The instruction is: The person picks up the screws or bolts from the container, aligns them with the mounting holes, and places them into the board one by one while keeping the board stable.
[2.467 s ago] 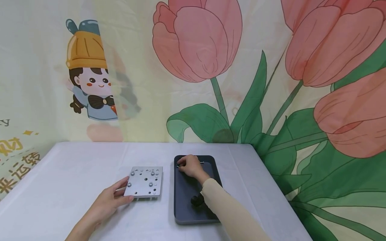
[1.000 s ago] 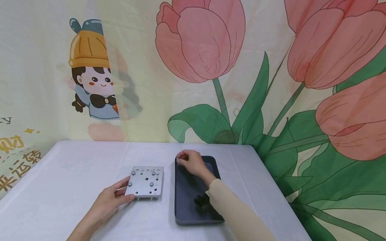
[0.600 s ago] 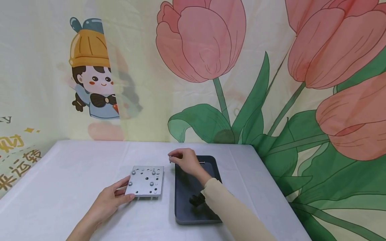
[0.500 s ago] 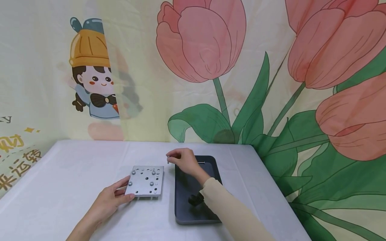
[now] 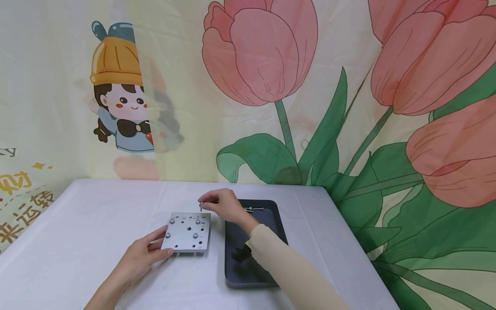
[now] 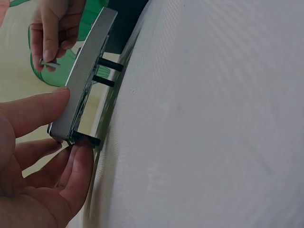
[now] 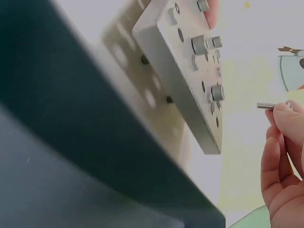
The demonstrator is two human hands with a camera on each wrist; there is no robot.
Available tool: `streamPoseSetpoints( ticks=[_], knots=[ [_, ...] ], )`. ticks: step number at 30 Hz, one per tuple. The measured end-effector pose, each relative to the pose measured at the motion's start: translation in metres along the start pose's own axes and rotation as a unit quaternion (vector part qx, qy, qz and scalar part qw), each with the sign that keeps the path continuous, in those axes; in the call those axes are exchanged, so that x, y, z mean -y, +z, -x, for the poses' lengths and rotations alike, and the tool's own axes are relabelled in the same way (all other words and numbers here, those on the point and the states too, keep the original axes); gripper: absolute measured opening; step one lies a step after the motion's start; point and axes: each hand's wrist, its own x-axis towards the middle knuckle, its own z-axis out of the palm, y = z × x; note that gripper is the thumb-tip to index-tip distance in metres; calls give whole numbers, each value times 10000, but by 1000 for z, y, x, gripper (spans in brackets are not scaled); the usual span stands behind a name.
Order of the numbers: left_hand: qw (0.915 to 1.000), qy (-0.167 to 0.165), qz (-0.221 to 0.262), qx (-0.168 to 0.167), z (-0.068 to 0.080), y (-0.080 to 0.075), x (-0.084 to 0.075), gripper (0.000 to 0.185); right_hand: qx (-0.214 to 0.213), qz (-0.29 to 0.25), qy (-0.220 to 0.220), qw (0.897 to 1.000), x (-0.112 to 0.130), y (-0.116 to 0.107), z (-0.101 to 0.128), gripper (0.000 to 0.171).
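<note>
While the left hand (image 5: 141, 254) grips the near left corner of the metal plate (image 5: 187, 232), thumb on top and fingers underneath, the plate rests on short legs on the white table (image 5: 77, 224). Just beyond its far edge, the right hand (image 5: 224, 206) pinches a small screw (image 5: 200, 207) above it. Right of the plate lies the dark tray (image 5: 267, 215).

- The plate (image 5: 187, 232) lies on the table (image 5: 77, 241), left of the tray (image 5: 279, 219) and just beside it.
- The left hand (image 5: 139, 257) holds the plate's near left corner.
- The right hand (image 5: 221, 206) pinches a screw (image 5: 200, 207) above the plate's far right edge.
- More screws (image 5: 252, 209) lie in the tray (far end).
</note>
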Motion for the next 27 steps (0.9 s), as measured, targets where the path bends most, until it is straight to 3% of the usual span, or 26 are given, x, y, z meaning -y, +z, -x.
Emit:
streamPoseSetpoints(
  ticks=[20, 27],
  knots=[
    [9999, 16, -115, -15, 2, -2, -1, 92, 408, 114, -80, 9991, 13, 32, -23, 18],
    [10000, -2, -50, 17, 1, -2, -1, 92, 394, 236, 132, 9989, 14, 45, -29, 15]
  ],
)
